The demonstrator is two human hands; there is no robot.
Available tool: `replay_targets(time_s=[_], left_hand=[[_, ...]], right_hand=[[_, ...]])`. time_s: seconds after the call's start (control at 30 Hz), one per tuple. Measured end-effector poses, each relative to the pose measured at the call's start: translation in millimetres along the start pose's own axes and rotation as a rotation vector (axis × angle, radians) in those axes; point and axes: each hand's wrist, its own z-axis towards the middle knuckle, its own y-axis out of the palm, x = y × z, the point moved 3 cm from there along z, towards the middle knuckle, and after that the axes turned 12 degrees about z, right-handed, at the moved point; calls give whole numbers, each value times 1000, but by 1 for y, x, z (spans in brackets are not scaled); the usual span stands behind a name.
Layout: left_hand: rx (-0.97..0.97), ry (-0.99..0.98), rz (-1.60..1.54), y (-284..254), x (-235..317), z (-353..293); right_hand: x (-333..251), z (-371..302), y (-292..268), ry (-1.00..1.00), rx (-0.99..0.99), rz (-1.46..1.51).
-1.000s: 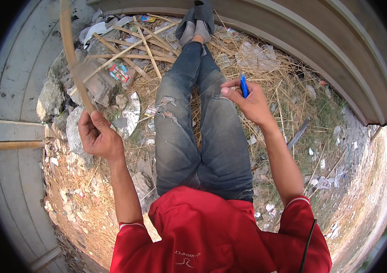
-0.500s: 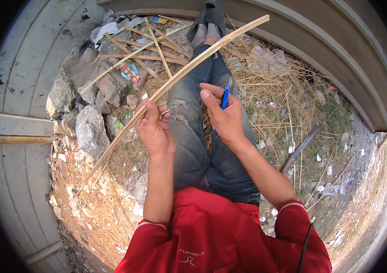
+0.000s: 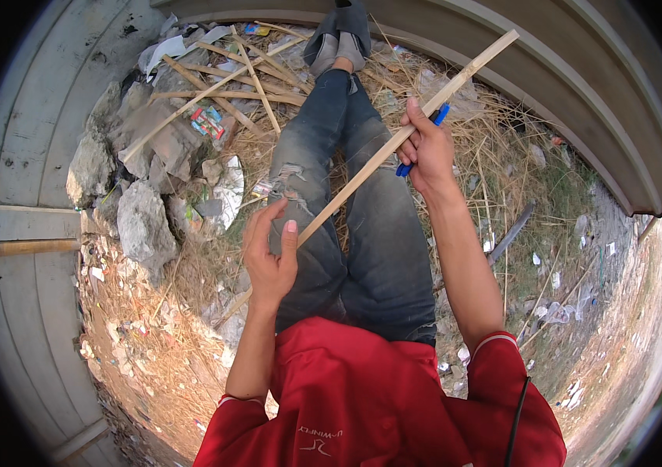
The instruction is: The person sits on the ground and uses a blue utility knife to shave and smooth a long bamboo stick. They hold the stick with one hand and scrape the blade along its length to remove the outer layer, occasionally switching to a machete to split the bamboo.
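A long pale bamboo strip (image 3: 362, 176) slants across my legs, its far end up to the right. My right hand (image 3: 434, 152) is closed round the strip beyond its middle. That same hand also keeps hold of a slim blue tool (image 3: 441, 115), apparently a utility knife, whose two ends stick out past the fingers. Near the strip's lower end is my left hand (image 3: 271, 261), with thumb and forefinger spread apart. The strip passes behind this hand and reappears below it, so I cannot see whether the palm touches it.
Several split bamboo pieces (image 3: 257, 78) lie crossed beyond my legs, next to grey rocks (image 3: 146, 224) on the left. Dry straw and litter cover the ground. To the right lies a dark curved blade (image 3: 511, 231). A corrugated metal wall (image 3: 572, 101) curves round the far right.
The right hand, with the blue tool in it, has moved up and right and taken hold of the bamboo strip. My left hand has loosened its grip and come lower; the strip has shifted right.
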Motion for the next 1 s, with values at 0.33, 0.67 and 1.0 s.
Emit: replay_targets(time_s=[0.33, 0.67, 1.0], left_hand=[[-1073, -579, -1031, -1, 4, -31], [-698, -724, -910, 15, 0, -28], [-542, -511, -554, 21, 2, -29]], right_hand=[[-23, 23, -9, 74, -66, 219], [19, -22, -16, -87, -176, -635], [52, -98, 15, 64, -634, -1349]])
